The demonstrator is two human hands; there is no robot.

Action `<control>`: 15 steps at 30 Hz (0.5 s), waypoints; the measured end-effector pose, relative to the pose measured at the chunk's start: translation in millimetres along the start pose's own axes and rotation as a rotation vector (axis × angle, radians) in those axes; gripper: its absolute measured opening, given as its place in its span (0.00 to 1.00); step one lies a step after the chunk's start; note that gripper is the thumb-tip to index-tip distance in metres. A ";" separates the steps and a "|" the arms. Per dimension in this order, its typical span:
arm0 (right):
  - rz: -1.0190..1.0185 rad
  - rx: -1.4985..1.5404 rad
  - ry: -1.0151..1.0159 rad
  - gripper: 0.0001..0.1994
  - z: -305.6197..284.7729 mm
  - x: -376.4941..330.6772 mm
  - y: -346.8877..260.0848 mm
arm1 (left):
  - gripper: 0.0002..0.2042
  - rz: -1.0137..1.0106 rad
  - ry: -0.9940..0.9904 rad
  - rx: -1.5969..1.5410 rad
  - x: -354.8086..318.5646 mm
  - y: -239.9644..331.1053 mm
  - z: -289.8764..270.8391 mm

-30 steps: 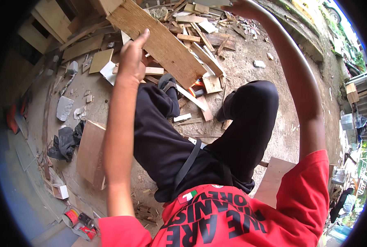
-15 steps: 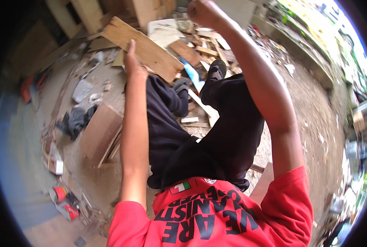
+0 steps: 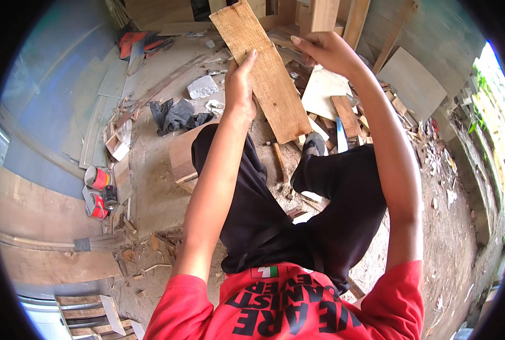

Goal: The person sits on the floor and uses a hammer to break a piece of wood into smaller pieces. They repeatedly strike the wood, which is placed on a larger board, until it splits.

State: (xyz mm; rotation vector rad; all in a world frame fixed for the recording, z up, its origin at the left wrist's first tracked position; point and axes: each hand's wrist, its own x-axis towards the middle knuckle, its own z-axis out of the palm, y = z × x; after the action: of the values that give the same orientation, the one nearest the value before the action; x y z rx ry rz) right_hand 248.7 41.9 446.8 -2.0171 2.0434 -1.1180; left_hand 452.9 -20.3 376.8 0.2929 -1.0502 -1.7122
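My left hand (image 3: 241,88) is closed on the edge of a long, flat wooden board (image 3: 266,76), its thumb lying on the board's face. The board slants above my knees, with its lower end over my foot. To the right of the board, apart from it, is my raised right hand (image 3: 329,52). Its fingers are curled, with one digit pointing toward the board; whatever they hold, if anything, cannot be made out. Beneath the board's lower end, a thin blue-and-white strip (image 3: 341,135) lies among wood offcuts (image 3: 347,115) by my foot.
A black plastic bag (image 3: 176,115) and a pale block (image 3: 202,87) lie on the floor to the left. Red cans (image 3: 97,178) and a broom (image 3: 54,243) are farther left. Upright planks (image 3: 325,16) stand at the back. A concrete ledge (image 3: 479,187) runs along the right.
My view has swung to the left. The board has turned to a steeper slant, still in my left hand. My right hand has come down closer to the board.
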 end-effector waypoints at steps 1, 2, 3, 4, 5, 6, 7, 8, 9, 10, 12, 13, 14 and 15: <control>-0.002 0.064 -0.027 0.25 1.7 -2.6 3.7 | 0.23 -0.019 0.044 -0.005 4.5 -4.8 -1.6; 0.002 0.028 -0.063 0.24 3.4 -8.0 3.2 | 0.22 -0.053 0.041 -0.051 6.5 -10.8 -7.3; 0.003 0.003 -0.104 0.24 7.1 -12.6 0.7 | 0.22 -0.084 0.046 -0.089 7.0 -15.7 -16.5; 0.003 -0.022 -0.143 0.24 11.2 -16.1 0.1 | 0.22 -0.116 0.050 -0.127 8.6 -22.3 -26.8; -0.013 -0.124 -0.163 0.21 16.1 -19.3 3.1 | 0.22 -0.141 0.061 -0.154 11.5 -35.5 -40.5; -0.035 -0.175 -0.170 0.22 16.9 -22.4 20.2 | 0.23 -0.196 0.041 -0.197 9.2 -45.0 -41.8; -0.060 -0.224 -0.179 0.22 19.1 -26.1 42.5 | 0.23 -0.250 0.022 -0.239 4.4 -53.0 -44.4; -0.082 -0.268 -0.193 0.23 21.7 -30.5 58.6 | 0.24 -0.307 0.009 -0.281 -0.1 -61.1 -48.8; 0.036 -0.254 -0.278 0.23 26.9 -36.6 66.0 | 0.28 -0.365 0.019 -0.232 -4.9 -67.2 -56.4; 0.170 -0.168 -0.338 0.23 36.3 -41.6 82.6 | 0.29 -0.407 0.019 -0.259 -9.6 -77.3 -70.7; 0.206 -0.146 -0.356 0.22 54.8 -60.5 132.7 | 0.31 -0.461 -0.001 -0.324 -9.7 -93.9 -97.6; 0.256 -0.188 -0.364 0.24 64.3 -70.3 149.4 | 0.33 -0.517 0.047 -0.351 -9.7 -96.9 -112.5; 0.314 -0.238 -0.379 0.26 72.3 -86.9 158.5 | 0.34 -0.525 0.085 -0.359 -13.4 -98.0 -118.7; 0.420 -0.242 -0.499 0.28 86.3 -96.9 162.9 | 0.34 -0.528 0.128 -0.353 -16.6 -94.7 -125.1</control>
State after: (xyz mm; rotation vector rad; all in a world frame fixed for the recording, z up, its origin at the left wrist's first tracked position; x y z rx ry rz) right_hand 169.2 70.5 256.4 -1.6073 2.2334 -0.2707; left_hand 478.3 -63.1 227.1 0.4733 -0.5853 -2.2773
